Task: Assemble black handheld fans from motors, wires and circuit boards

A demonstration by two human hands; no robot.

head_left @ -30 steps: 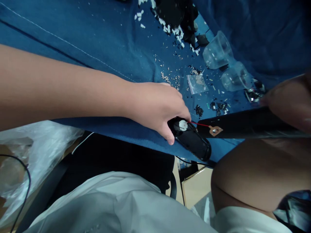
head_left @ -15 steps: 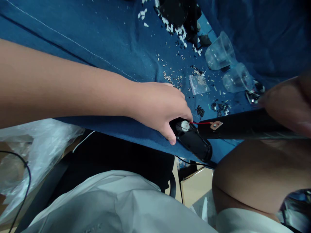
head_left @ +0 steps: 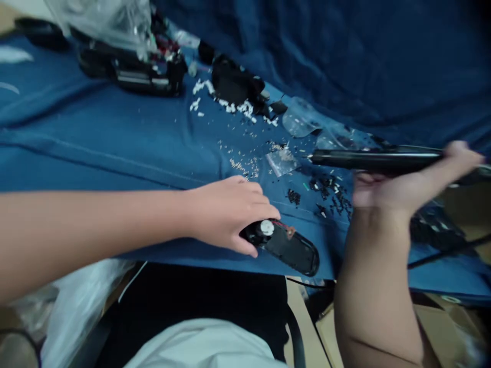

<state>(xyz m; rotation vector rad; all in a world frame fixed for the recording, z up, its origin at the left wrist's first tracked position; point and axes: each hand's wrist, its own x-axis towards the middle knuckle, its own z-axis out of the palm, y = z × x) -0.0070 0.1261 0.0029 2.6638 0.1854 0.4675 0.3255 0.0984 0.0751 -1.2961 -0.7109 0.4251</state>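
Observation:
My left hand grips the near end of a long black plastic housing, which lies tilted on the blue cloth by the table's front edge. A round white part sits at the gripped end, and red wire leads to a small copper-coloured tab inside the shell. Held in my right hand is a black pen-shaped electric screwdriver, level above the table with its thin tip pointing left. That tip is well apart from the housing.
Tiny screws lie scattered beyond my left hand, near a small clear zip bag. Piles of small black parts and clear plastic cups are to the right. Black housings and a plastic bag stand at the far left.
My right hand and the screwdriver have moved up and away from the housing, baring its inside. The view has shifted, showing more of the far left table. My left hand still grips the housing.

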